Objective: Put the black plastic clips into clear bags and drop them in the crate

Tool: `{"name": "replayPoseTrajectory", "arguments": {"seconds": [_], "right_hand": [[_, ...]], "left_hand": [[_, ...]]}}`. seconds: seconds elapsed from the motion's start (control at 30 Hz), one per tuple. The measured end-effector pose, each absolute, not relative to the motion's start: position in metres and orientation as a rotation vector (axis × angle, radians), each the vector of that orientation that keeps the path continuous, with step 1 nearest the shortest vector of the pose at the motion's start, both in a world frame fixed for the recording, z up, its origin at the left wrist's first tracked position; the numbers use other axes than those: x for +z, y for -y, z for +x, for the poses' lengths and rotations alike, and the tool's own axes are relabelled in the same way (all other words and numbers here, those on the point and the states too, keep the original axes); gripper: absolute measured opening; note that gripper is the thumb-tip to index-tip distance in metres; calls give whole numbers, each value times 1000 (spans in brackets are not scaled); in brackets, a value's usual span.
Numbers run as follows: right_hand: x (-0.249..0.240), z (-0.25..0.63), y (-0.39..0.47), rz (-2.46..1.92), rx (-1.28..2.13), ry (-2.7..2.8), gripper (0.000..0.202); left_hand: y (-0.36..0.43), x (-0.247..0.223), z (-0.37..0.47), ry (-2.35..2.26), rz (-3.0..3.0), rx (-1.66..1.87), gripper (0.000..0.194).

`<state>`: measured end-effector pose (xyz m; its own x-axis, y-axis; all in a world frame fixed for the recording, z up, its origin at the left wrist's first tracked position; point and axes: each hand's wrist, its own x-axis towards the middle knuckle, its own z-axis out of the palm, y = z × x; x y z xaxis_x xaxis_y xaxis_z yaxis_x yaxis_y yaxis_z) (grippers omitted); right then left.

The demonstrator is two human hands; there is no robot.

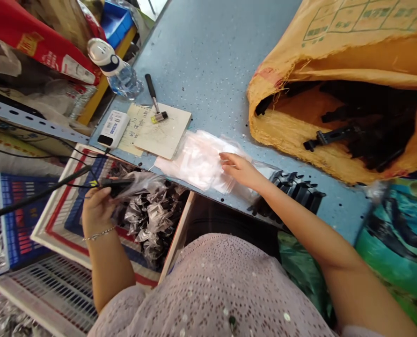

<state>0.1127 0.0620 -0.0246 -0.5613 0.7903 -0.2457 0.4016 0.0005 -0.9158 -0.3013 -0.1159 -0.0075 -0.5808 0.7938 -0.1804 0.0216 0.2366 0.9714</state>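
My left hand [98, 206] is closed on one end of a clear plastic bag with a dark part inside [133, 186]. It is over a crate [59, 206] of bagged black parts [155, 210], left of the table edge. My right hand [242, 171] reaches over a pile of clear plastic bags [199, 159] at the table's front edge. Its fingers are stretched out and their tips are at the pile; nothing shows in them. Beside my right forearm lies a row of black plastic parts [299, 189], partly covered by the arm.
A torn-open yellow sack [274, 121] with black parts stands at the right. On the blue table [208, 51] are a hammer [153, 93] on a pale board [173, 128], a white box [115, 126] and a water bottle [120, 77]. Black cables [54, 191] hang at the left.
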Motion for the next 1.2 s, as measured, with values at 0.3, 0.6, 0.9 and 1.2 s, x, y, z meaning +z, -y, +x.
{"name": "replayPoseTrajectory", "arguments": {"seconds": [0.3,0.6,0.9,1.2], "right_hand": [[31,15,-9,-1017,1435,2519,28],[43,-4,19,-389,2290,1792,8],[40,78,1,-566,1895,2350,14],[57,208,-4,-1839,866,2862,27]], "left_hand": [[124,40,-180,-1668,1180,1273,27],[157,73,-201,-1624,1533,675,35],[130,-55,-324,-2224,1159,208,30],[56,-96,-330,-2092,1090,474,58]]}}
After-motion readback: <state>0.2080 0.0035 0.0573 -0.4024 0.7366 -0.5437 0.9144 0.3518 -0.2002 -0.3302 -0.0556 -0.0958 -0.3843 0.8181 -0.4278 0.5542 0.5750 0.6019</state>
